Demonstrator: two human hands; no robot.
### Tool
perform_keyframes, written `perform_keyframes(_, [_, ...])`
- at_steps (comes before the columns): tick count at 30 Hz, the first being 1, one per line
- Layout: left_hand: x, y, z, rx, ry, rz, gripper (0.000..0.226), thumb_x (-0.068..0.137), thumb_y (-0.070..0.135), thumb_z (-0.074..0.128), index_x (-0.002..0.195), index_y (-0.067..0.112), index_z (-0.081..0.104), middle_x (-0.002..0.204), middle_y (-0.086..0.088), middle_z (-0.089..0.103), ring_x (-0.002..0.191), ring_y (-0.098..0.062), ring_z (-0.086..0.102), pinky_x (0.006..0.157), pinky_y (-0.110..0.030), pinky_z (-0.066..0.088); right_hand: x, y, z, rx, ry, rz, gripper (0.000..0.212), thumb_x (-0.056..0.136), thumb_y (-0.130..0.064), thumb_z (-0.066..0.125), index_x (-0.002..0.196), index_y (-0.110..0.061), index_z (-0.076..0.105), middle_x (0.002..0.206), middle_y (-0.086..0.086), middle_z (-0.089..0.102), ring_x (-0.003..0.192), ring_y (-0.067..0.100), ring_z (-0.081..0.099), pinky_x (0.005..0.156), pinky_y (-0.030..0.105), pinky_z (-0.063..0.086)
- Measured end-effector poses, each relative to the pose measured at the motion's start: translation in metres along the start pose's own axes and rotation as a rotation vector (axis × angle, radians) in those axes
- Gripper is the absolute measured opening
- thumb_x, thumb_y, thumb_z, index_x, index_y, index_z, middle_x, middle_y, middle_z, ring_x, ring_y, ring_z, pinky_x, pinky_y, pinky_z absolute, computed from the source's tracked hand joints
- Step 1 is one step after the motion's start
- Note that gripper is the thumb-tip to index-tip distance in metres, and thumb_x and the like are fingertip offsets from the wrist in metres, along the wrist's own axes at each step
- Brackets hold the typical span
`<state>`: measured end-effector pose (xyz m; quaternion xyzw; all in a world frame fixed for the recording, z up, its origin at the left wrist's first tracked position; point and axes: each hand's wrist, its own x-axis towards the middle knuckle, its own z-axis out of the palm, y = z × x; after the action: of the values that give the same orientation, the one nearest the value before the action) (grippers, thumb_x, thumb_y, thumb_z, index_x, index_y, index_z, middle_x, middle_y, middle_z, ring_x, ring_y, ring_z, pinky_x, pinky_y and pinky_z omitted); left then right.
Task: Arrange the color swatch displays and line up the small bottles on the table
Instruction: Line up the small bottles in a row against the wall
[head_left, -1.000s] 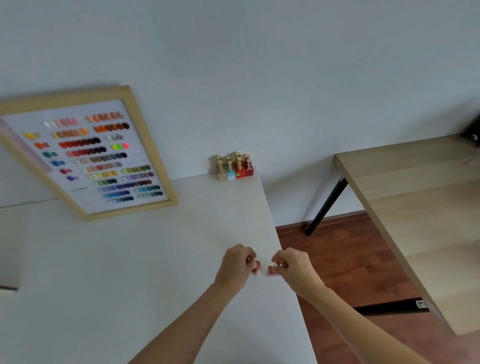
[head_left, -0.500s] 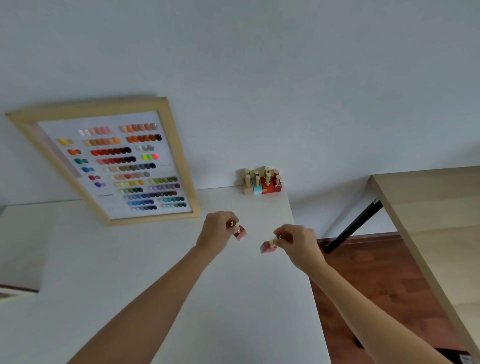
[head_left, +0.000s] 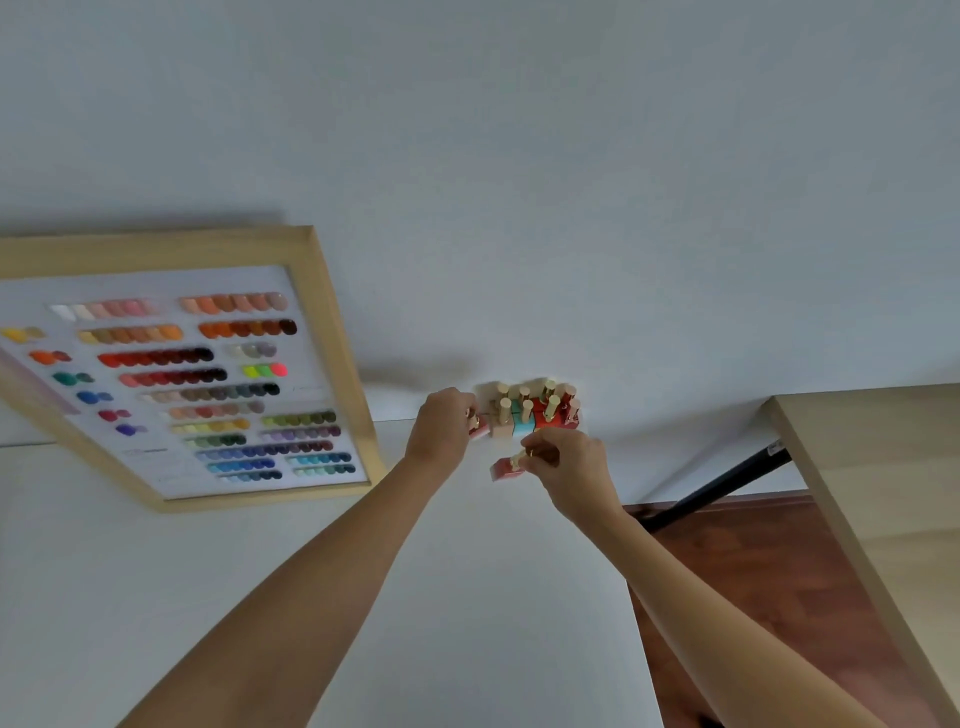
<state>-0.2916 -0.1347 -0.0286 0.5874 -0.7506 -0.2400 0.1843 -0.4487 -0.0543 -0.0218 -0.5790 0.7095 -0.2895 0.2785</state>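
Observation:
A cluster of several small bottles with gold caps stands at the far right corner of the white table, against the wall. My left hand grips a small pink bottle by its cap, right beside the cluster's left end. My right hand pinches the gold cap of a small red bottle, held tilted just in front of the cluster. A wood-framed color swatch display leans against the wall at the left.
The white table's right edge drops to a red-brown wood floor. A light wooden table with a black leg stands to the right. A plain white wall fills the background.
Both hands have carried their bottles away from me, from the table's middle toward the cluster at the wall. The left bottle now sits at the cluster's left end.

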Motion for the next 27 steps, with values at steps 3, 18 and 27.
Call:
perform_keyframes(3, [0.012,-0.003,0.005,0.052,-0.015,0.022,0.014,0.088,0.000,0.055,0.088,0.003,0.069,0.086,-0.014,0.063,0.076,-0.026,0.059,0.063,-0.026,0.039,0.012,-0.001,0.006,0.010,-0.004,0.006,0.018,0.081,-0.008,0.069,0.099,-0.009,0.071,0.089,0.003,0.073,0.076,0.008,0.063,0.071,0.006,0.044])
perform_keyframes(18, [0.026,-0.011,0.016,0.015,0.012,0.183,0.036,0.088,-0.003,0.051,0.119,0.011,0.063,0.107,-0.010,0.058,0.090,-0.028,0.062,0.080,-0.035,0.054,0.028,-0.004,0.018,0.096,-0.003,0.028,0.011,0.081,-0.003,0.067,0.090,-0.008,0.070,0.066,-0.015,0.062,0.064,-0.010,0.060,0.062,-0.002,0.041])
perform_keyframes(27, [-0.016,-0.042,0.035,-0.121,0.124,-0.024,0.050,0.087,-0.014,0.043,0.132,0.007,0.052,0.124,-0.012,0.056,0.109,-0.023,0.061,0.100,-0.033,0.049,0.042,-0.009,0.035,0.085,0.014,-0.021,0.010,0.078,-0.002,0.069,0.086,-0.009,0.070,0.065,-0.009,0.059,0.060,0.000,0.054,0.063,0.003,0.041])
